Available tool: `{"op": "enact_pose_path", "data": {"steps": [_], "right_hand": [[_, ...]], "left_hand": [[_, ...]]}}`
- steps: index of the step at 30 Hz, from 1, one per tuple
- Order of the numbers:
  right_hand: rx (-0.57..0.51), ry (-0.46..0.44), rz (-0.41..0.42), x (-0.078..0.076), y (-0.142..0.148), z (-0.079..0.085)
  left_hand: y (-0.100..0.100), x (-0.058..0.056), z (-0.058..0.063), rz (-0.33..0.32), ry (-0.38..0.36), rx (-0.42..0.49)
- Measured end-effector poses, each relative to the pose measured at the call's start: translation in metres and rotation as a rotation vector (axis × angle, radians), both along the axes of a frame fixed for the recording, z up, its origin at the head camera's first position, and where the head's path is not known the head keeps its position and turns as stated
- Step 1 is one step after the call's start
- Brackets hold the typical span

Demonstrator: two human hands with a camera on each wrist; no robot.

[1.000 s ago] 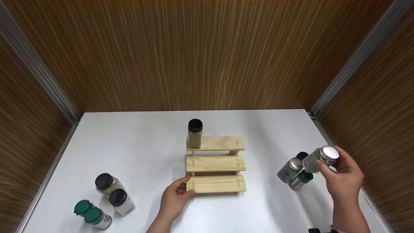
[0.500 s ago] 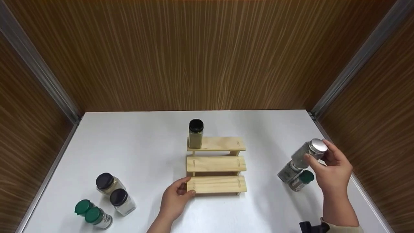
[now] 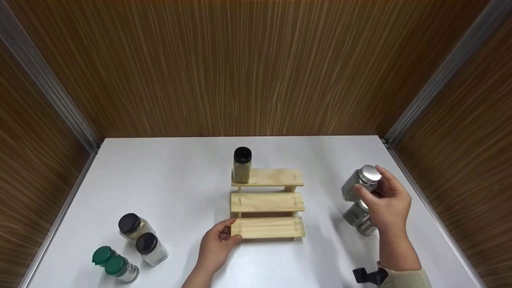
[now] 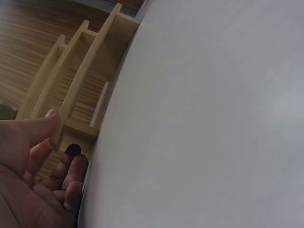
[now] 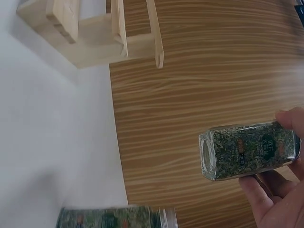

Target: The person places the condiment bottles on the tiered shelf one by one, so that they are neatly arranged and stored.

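A three-tier wooden rack [image 3: 268, 202] stands mid-table, and a black-capped spice jar [image 3: 241, 168] is upright at the left of its top tier. My left hand [image 3: 216, 246] pinches the left end of the bottom tier between thumb and fingers; the left wrist view shows the thumb [image 4: 40, 127] on that board end. My right hand [image 3: 387, 204] grips a silver-capped spice jar [image 3: 354, 186] near its cap, off the table. Dried green herbs fill this held jar [image 5: 251, 149] in the right wrist view. Below it stands another silver-capped jar [image 3: 355, 215].
Partly behind my right hand is a smaller jar [image 3: 366, 228]. At the left front stand two black-capped jars [image 3: 154, 252] and two green-capped jars [image 3: 122, 270]. Wood-grain panels [image 3: 256, 68] wall the white table [image 3: 180, 168] at the back and sides.
My right hand has carried the silver-capped jar leftward and slightly toward the back, nearer the rack. It now covers the green cap of the small jar. My left hand has stayed on the rack.
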State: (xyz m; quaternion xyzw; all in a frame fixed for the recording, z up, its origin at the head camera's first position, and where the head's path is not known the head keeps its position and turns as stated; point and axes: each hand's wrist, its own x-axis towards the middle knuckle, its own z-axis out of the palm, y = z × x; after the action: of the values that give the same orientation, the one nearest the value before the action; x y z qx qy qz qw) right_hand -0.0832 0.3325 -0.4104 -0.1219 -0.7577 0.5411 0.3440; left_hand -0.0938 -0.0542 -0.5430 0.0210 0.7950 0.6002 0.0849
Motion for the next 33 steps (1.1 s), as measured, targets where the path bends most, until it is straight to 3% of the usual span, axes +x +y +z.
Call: {"op": "enact_pose_path", "data": {"steps": [9,17,33], "right_hand": [[0.040,-0.059,0.036,-0.015,-0.021,0.006],[0.032,-0.146,0.086,-0.022,-0.045,0.004],[0.077,0.035,0.246,-0.048,-0.087,-0.008]], "left_hand": [[0.002,-0.001,-0.002,-0.002,0.023,0.003],[0.003,-0.003,-0.002,0.002,-0.004,-0.007],[0.003,-0.002,0.000,-0.001,-0.036,-0.017]]}}
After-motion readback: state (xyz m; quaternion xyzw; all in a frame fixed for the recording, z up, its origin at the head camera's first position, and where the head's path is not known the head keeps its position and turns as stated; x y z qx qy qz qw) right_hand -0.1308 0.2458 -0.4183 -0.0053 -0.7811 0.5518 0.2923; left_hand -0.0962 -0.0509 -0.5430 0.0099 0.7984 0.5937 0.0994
